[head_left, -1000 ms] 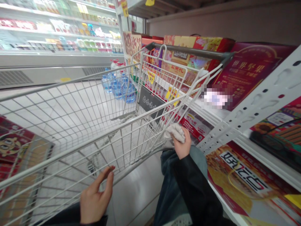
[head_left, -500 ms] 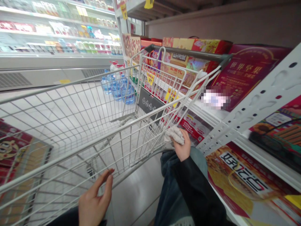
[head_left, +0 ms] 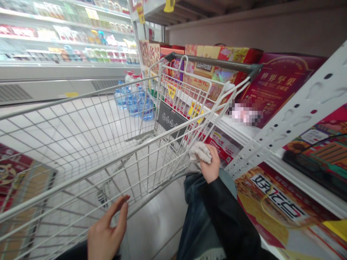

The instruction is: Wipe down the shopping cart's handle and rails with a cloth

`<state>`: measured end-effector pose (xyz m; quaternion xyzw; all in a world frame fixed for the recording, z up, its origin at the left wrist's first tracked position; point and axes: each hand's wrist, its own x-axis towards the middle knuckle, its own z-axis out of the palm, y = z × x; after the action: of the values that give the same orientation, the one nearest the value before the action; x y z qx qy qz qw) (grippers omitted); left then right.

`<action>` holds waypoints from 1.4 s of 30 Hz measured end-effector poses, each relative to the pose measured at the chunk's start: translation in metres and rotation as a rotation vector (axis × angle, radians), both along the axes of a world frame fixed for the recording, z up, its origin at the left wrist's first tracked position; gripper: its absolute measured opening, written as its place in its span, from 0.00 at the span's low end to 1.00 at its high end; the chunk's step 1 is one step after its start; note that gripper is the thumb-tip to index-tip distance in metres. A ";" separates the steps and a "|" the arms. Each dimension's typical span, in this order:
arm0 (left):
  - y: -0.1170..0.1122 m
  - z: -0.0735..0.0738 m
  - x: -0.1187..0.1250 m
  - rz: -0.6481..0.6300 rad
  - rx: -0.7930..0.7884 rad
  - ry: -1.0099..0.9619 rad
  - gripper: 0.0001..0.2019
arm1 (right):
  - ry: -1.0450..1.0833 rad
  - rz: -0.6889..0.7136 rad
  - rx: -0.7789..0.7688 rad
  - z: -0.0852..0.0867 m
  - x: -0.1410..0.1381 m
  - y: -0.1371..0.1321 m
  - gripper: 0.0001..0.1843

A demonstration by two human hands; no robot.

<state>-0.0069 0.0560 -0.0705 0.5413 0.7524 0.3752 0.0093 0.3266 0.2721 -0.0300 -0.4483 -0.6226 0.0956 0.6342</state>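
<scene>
A wire shopping cart (head_left: 89, 144) fills the left and middle of the head view, its dark handle bar at the upper right. My right hand (head_left: 210, 167) is closed on a crumpled pale cloth (head_left: 200, 153) and presses it against the cart's lower right side wires. My left hand (head_left: 108, 233) rests with fingers stretched out against the cart's lower near edge, holding nothing. My dark sleeve and jeans show below the right hand.
White metal shelving (head_left: 292, 119) on the right holds red and purple gift boxes (head_left: 279, 86). Large water bottles (head_left: 135, 101) stand on the floor beyond the cart. A refrigerated display (head_left: 62, 47) runs along the back left. A boxed item (head_left: 16, 180) shows through the cart's left side.
The view has shifted slightly; my left hand sits a little lower in the frame. My right hand with the cloth stays at the same spot on the cart wires.
</scene>
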 end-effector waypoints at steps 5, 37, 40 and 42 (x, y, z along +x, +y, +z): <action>-0.003 0.008 0.011 0.064 -0.007 -0.054 0.16 | 0.000 -0.050 0.117 0.035 0.004 0.008 0.22; -0.007 0.009 0.014 0.053 -0.006 -0.076 0.17 | -0.040 -0.120 0.127 0.045 0.006 0.006 0.24; -0.007 0.007 0.013 0.066 -0.023 -0.080 0.17 | -0.047 -0.091 0.101 0.032 0.004 0.005 0.23; -0.007 0.007 0.012 0.075 -0.029 -0.078 0.17 | -0.070 -0.071 0.070 0.019 0.003 0.001 0.24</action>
<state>0.0055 0.0487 -0.0640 0.4975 0.7766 0.3852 0.0324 0.3292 0.2731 -0.0112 -0.4507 -0.6312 0.0353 0.6303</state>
